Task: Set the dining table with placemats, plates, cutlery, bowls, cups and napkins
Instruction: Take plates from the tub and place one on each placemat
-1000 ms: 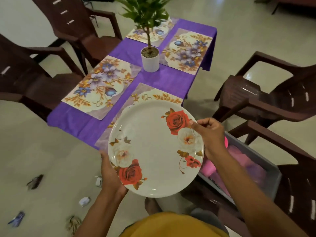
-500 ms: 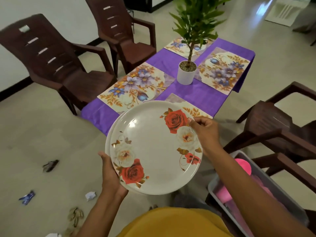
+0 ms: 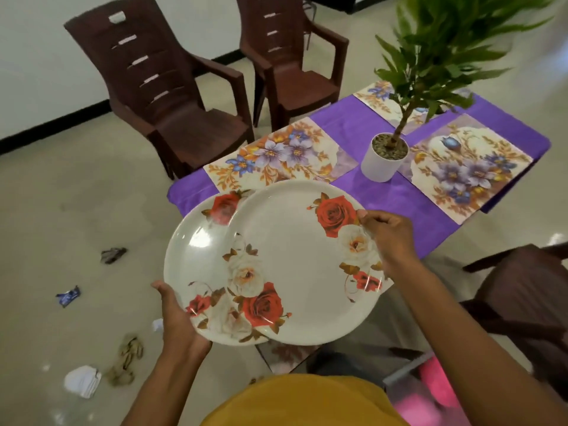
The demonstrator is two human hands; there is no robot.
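I hold a stack of white plates with red and white roses over the near end of the table. My right hand [image 3: 388, 238] grips the right rim of the top plate [image 3: 298, 265], which sits shifted to the right. My left hand [image 3: 176, 315] supports the lower plate [image 3: 199, 241] from beneath at its left rim. Floral placemats lie on the purple tablecloth [image 3: 399, 198]: one at the left [image 3: 279, 158], one at the right [image 3: 467, 167], one at the far end [image 3: 381, 95]. A fourth placemat is mostly hidden under the plates.
A potted plant in a white pot [image 3: 384, 159] stands mid-table. Two brown chairs [image 3: 172, 96] [image 3: 295, 66] stand to the left, another chair [image 3: 522, 290] at the right. A grey bin with pink items [image 3: 436, 385] sits at lower right. Scraps litter the floor [image 3: 83, 379].
The top plate has slid to the right off the lower one, so both plates now show. My view has moved closer to the table and swung to the left.
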